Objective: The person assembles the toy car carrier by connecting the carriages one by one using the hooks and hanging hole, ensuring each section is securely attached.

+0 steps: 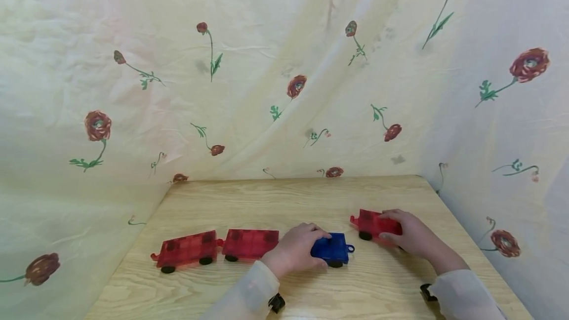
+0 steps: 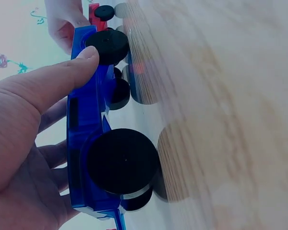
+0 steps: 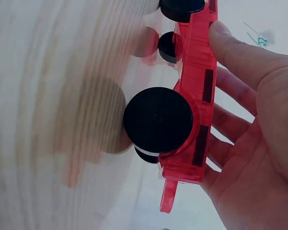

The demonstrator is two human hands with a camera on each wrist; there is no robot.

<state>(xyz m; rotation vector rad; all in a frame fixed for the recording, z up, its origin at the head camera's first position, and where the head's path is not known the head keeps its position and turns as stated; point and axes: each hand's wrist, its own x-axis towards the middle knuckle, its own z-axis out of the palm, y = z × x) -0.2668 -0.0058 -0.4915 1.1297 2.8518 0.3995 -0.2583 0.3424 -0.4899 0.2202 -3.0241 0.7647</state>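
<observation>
My left hand grips a blue toy train car with black wheels, near the middle of the table. In the left wrist view the thumb presses the near side of the blue car, fingers behind it. To the right and farther back, my right hand holds a red toy train car, its hook pointing left toward the blue car's loop, with a gap between them. The right wrist view shows thumb and fingers on either side of the red car, wheels close over the tabletop.
Two more translucent red train cars stand left of my left hand: the far left one meets the nearer one end to end at a hook. Flowered cloth hangs around the wooden table at the back and sides.
</observation>
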